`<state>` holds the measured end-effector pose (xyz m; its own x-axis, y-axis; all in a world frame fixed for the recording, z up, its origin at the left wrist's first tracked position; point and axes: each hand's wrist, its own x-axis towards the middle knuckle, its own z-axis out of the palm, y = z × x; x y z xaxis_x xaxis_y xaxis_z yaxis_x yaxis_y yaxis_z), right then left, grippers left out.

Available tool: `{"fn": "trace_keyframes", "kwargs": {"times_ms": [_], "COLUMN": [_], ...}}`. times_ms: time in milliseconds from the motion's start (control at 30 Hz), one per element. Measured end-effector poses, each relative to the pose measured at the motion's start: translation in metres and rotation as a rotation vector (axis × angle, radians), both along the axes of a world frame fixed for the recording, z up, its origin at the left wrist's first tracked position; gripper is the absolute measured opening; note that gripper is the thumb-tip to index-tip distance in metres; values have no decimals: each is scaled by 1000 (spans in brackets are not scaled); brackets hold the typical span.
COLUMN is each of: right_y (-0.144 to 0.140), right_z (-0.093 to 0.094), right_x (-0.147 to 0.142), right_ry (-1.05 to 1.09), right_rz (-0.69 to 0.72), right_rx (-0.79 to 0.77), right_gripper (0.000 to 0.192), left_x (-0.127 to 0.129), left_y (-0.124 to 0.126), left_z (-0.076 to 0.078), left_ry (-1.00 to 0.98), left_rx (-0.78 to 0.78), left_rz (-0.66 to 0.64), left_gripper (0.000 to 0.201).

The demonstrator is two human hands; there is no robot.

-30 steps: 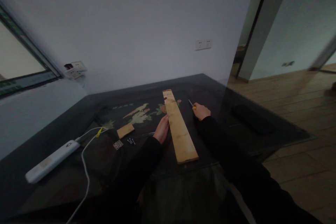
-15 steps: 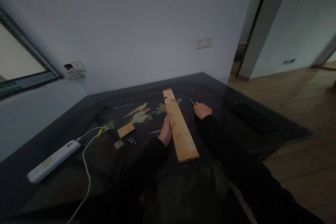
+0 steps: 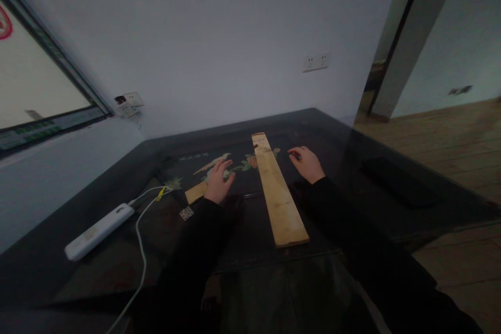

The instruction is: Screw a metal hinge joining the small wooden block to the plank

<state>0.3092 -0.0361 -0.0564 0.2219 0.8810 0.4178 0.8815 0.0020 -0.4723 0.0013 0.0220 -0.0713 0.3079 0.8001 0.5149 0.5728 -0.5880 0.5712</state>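
A long wooden board [image 3: 279,195] lies lengthwise on the dark table, with neither hand on it. To its left, my left hand [image 3: 219,181] is open with fingers spread, over the right end of a small wooden block [image 3: 196,192]. I cannot tell whether it touches the block. My right hand [image 3: 308,163] is right of the board's far part, its fingers curled together. A small dark bit shows between them, too unclear to name; no screwdriver shaft shows. Two small metal hinges [image 3: 187,213] lie beside my left sleeve.
A white power strip [image 3: 99,230] sits at the table's left, its white cable [image 3: 141,250] running toward the front edge. A dark flat object [image 3: 395,181] lies at the right. Behind the table [image 3: 242,242] rises a wall with sockets [image 3: 316,62].
My left hand has let go of the board and moved left to the small block. The screwdriver seen in my right hand no longer shows. The screws are now hidden. The view has shifted left.
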Motion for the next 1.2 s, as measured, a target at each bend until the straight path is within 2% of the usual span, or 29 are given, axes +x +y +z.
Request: {"fn": "trace_keyframes", "kwargs": {"times_ms": [67, 167, 267, 367, 500, 733, 833, 933, 1000, 1067, 1200], "right_y": [3, 6, 7, 8, 9, 7, 5, 2, -3, -9, -28], "right_z": [-7, -20, -32, -41, -45, -37, -34, -33, -33, -34, -34], "right_x": [-8, -21, -32, -38, -39, -38, -39, -39, -39, -39, -37], "right_ry": [38, 67, 55, 19, -33, -104, -124, -143, -154, -160, -171], "right_rz": [93, 195, 281, 365, 422, 443, 439, 442, 442, 442, 463], "right_rx": [5, -32, -95, -166, -264, -342, -356, -366, -369, -361, -322], "right_gripper": [28, 34, 50, 68, 81, 84, 84, 83, 83, 83, 82], "left_x": [-43, -93, -117, -119, -114, -95, -70, -34, -10, 10, 29], "left_y": [18, 35, 43, 46, 46, 28, 14, -2, -12, -20, -30], "left_z": [1, -10, -23, -27, -23, -6, 6, 13, 11, 6, -7], "left_ry": [210, 441, 541, 554, 576, 596, 557, 493, 444, 435, 458], "left_rx": [-45, -190, -292, -300, -278, -275, -185, -133, -111, -111, -115], "left_rz": [97, 234, 199, 153, 160, 151, 44, -100, -256, -342, -350], "left_gripper": [40, 47, 62, 62, 59, 60, 60, 60, 60, 60, 60]}}
